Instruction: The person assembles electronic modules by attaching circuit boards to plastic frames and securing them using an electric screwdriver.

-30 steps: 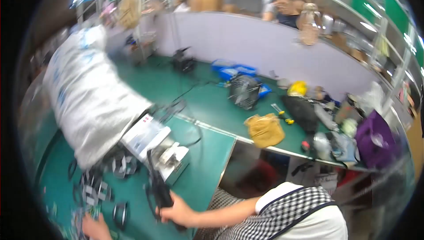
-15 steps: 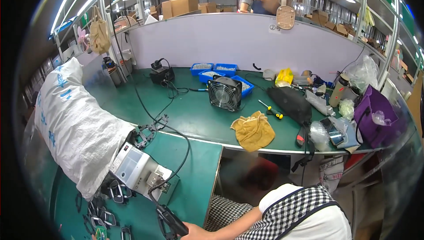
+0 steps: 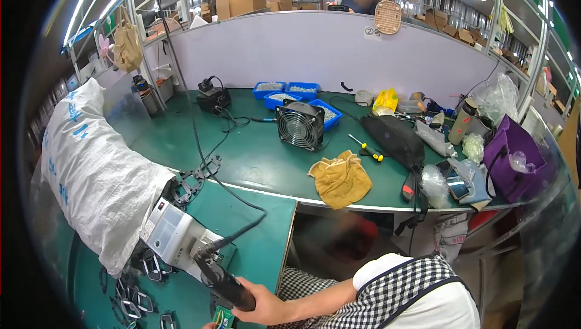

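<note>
Black, cylindrical corded tool [image 3: 227, 285] slants beside the white boxy machine [image 3: 175, 232], above the green surface [image 3: 260, 256]; its cabled end points up-left, long axis running lower right. The right hand [image 3: 264, 306] has its fingers wrapped around it; whether the left hand [image 3: 209, 325] grips the green circuit board [image 3: 224, 317], I cannot tell. Apparently tool positioning; next calls for steady alignment.

- A white top [image 3: 440, 312] with a short sleeve [image 3: 373, 268] dresses the worker at the bench.
- A black-and-white checked apron [image 3: 408, 283], its pattern in small, even squares, is worn over it.
- Narrow dark trim [image 3: 433, 291] borders the apron's broad shoulder panel.
- Matching checks cover the lap [image 3: 302, 283].
- The right forearm [image 3: 324, 302] and right hand [image 3: 266, 306] are bare.
</note>
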### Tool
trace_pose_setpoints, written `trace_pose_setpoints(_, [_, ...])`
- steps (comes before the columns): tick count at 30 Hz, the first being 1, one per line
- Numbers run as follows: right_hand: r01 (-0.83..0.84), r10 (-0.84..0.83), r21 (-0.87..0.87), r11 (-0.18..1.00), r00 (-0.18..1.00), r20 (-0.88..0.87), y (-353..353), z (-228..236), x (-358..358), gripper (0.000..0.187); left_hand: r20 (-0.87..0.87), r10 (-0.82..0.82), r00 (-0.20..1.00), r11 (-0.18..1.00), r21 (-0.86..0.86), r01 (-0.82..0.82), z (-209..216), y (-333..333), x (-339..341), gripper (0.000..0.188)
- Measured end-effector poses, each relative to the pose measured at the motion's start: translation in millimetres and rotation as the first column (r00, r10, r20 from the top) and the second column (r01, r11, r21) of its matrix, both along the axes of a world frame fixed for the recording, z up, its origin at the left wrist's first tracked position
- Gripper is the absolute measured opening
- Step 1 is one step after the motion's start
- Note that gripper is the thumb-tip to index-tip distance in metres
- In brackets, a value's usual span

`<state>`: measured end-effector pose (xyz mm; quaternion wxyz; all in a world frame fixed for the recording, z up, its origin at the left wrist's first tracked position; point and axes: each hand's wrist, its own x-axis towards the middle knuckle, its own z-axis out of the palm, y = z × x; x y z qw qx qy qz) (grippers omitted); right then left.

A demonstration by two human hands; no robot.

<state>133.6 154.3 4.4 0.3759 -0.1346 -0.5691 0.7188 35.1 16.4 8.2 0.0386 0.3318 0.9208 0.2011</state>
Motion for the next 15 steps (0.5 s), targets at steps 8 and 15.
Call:
trace_pose_setpoints(8, [0.133, -0.074, 0.233, 0.963, 0.967, -0.244, 17.4, -12.2, -7.7, 0.065, -0.081, 0.026, 0.996, 0.994, -0.1, -0.034, -4.7, 12.9, 7.4, 0.053])
trace_pose_setpoints(15, [-0.028, 0.07, 0.233, 0.972, 0.983, -0.171, 16.0, -14.1, 3.3, 0.069, -0.016, -0.139, 0.99, 0.989, -0.044, 0.139, -14.1, 14.0, -3.0, 0.052])
